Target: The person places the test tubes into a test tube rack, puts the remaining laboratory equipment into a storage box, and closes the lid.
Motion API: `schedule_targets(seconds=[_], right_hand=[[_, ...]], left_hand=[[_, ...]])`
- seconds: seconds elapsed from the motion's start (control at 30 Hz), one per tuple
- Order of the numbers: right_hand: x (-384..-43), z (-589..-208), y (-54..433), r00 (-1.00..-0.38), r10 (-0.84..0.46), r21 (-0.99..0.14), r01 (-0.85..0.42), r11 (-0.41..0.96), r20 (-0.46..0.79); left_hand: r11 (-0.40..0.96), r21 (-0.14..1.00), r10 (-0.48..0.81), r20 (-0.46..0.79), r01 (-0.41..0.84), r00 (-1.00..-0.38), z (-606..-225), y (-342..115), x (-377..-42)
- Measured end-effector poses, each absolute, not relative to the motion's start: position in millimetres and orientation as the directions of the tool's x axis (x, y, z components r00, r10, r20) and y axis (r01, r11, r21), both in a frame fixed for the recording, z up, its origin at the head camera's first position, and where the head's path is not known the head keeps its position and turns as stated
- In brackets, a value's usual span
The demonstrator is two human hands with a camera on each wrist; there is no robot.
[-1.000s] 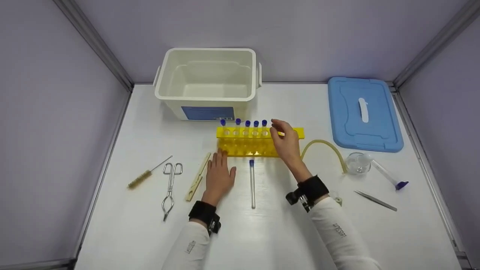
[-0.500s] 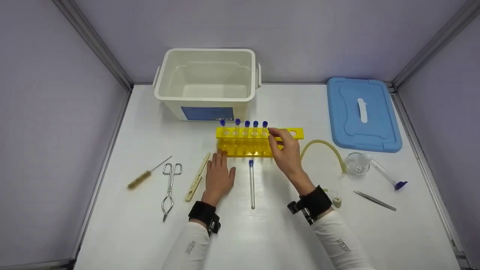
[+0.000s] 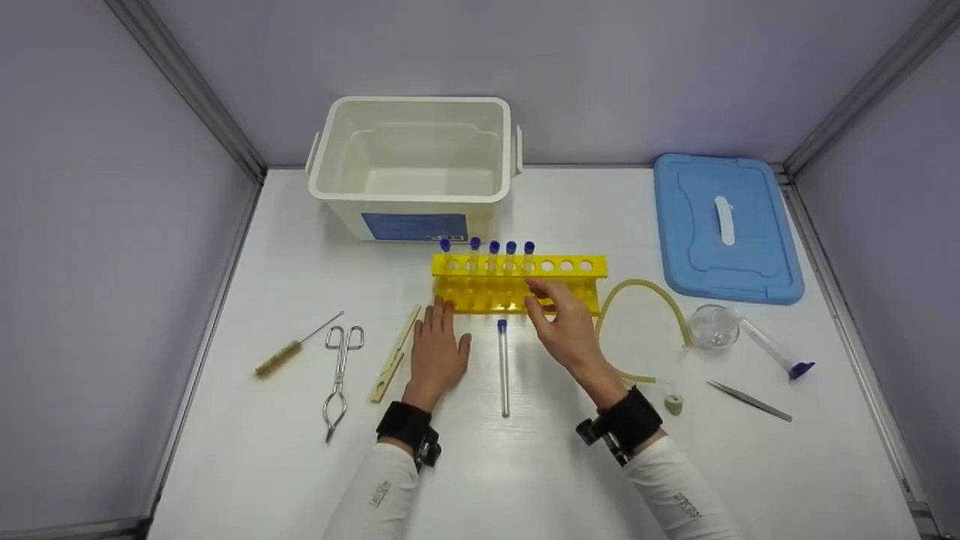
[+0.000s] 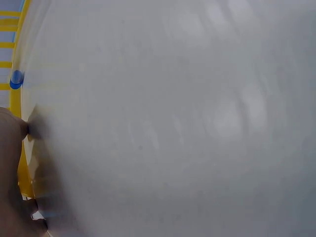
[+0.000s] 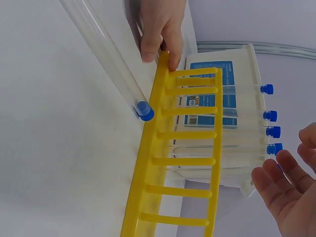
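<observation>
A yellow test tube rack [image 3: 592, 289] stands mid-table, holding several test tubes [image 3: 493, 247] with blue caps in its left part; the holes to their right hold none. My left hand [image 3: 439, 356] lies with straight fingers, their tips touching the rack's lower left end; the right wrist view also shows this left hand [image 5: 160, 24] there. My right hand [image 3: 562, 326], fingers loosely bent and holding nothing, is in front of the rack's right half. Between the hands, one more blue-capped test tube [image 3: 504, 375] lies on the table, cap toward the rack.
Behind the rack stands a white bin [image 3: 412, 187]; its blue lid [image 3: 727, 229] lies at right. Left are a brush [image 3: 281, 358], metal tongs [image 3: 340, 382] and a wooden test tube clamp [image 3: 394, 360]. Right are rubber tubing [image 3: 637, 283], glassware [image 3: 712, 328], a measuring cylinder [image 3: 772, 349] and tweezers [image 3: 750, 401].
My right hand has moved down from the rack's top toward me, uncovering the holes at right. The left hand has stayed at the rack's left end.
</observation>
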State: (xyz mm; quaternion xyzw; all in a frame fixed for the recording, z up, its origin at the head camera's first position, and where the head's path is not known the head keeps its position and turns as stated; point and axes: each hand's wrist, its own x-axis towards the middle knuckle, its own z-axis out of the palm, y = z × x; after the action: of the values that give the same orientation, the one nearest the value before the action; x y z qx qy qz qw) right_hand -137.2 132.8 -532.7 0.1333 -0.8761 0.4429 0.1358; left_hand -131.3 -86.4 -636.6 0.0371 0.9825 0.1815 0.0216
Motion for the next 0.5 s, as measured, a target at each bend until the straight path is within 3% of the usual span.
schedule_targets(seconds=[0.5], right_hand=[[-124, -580, 127, -0.975, -0.149, -0.664, -0.221, 0.715, 0.164]], left_hand=[[0.928, 0.367, 0.076, -0.012, 0.067, -0.997, -637, -87, -132]])
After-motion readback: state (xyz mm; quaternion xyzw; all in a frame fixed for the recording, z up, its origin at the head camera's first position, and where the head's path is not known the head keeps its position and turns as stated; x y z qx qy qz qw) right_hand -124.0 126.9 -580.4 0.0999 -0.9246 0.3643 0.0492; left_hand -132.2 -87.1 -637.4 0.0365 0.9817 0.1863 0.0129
